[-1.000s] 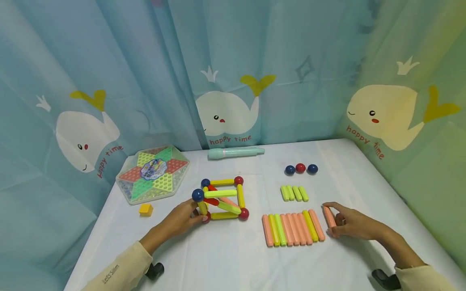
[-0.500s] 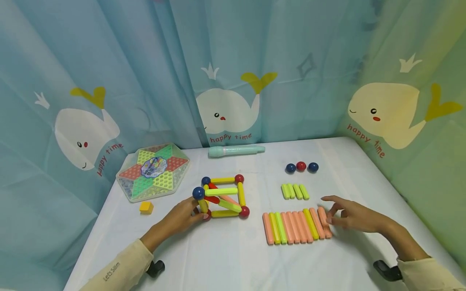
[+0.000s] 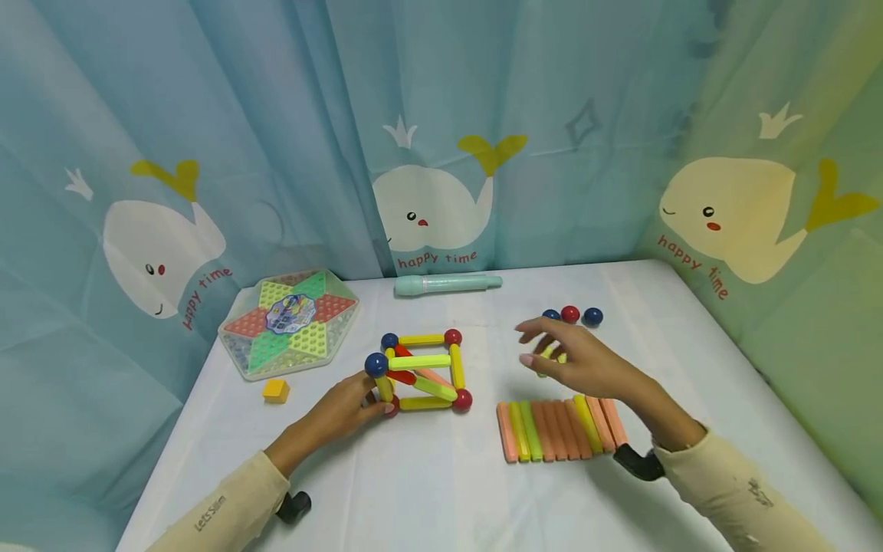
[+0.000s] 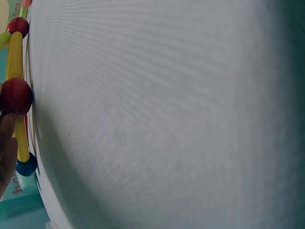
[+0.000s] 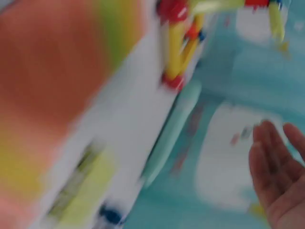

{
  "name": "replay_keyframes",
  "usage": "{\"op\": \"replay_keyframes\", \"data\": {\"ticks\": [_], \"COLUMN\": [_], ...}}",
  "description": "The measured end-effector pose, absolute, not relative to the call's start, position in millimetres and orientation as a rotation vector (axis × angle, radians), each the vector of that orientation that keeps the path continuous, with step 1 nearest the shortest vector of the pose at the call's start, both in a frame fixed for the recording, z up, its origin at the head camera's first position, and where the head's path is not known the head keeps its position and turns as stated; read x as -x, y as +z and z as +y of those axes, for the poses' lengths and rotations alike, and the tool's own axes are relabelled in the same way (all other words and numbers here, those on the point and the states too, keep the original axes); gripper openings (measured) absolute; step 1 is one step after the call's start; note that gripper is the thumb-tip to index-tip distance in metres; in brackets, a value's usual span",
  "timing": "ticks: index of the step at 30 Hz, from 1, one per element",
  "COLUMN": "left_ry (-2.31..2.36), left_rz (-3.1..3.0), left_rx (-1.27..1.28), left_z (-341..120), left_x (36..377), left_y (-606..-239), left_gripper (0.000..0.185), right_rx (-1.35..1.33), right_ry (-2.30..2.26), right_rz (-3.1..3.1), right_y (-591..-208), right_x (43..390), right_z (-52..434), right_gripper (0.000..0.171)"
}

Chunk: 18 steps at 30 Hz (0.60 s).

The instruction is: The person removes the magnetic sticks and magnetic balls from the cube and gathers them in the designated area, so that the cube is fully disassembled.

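A frame of yellow, green and red rods with red and blue balls [image 3: 422, 371] stands mid-table. My left hand [image 3: 375, 402] grips its near-left corner, fingers curled round the upright rod; in the left wrist view a fingertip [image 4: 5, 148] touches the red ball [image 4: 16, 98]. My right hand [image 3: 534, 345] hovers with spread, relaxed fingers over the short green rods [image 3: 552, 354], holding nothing. In the blurred right wrist view its fingers [image 5: 279, 176] are straight. A row of long orange and green rods [image 3: 559, 429] lies just in front of that hand.
Three balls [image 3: 569, 314] sit behind the short rods. A teal pen-like tube [image 3: 448, 285] lies by the whale curtain. A hexagonal checkers box [image 3: 290, 322] and a yellow cube [image 3: 276, 391] are at the left. The white tablecloth [image 3: 428, 475] covers the table.
My right hand pushed the orange rod against the end of the long row, let go, then moved up and left over the short green rods. The left hand stayed put.
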<state>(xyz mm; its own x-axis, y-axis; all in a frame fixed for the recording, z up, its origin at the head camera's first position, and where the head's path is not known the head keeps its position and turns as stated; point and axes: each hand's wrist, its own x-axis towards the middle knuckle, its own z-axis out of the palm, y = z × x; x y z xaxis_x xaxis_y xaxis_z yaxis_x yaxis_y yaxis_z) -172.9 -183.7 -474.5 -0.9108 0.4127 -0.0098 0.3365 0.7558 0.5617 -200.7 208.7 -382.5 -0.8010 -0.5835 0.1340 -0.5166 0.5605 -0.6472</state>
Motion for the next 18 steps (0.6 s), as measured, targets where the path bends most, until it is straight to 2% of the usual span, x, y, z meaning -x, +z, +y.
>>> {"op": "replay_keyframes", "data": {"ticks": [6, 9, 12, 18], "left_ry": [0.857, 0.857, 0.859, 0.865], "left_rz": [2.814, 2.811, 2.813, 2.826], "left_rx": [-0.632, -0.648, -0.665, -0.707], "left_z": [-183, -182, -182, -186], "left_x": [174, 175, 175, 175], "left_y": [-475, -475, -476, -475], "left_gripper": [0.031, 0.033, 0.037, 0.039], "right_rx": [1.042, 1.101, 1.160, 1.292], "right_ry": [-0.921, -0.809, -0.741, -0.735], "right_rz": [2.626, 2.617, 2.605, 2.480], "right_y": [-372, -372, -374, -377], "right_x": [204, 206, 209, 215], "right_z": [122, 90, 69, 46], "right_gripper": [0.052, 0.052, 0.046, 0.021]}}
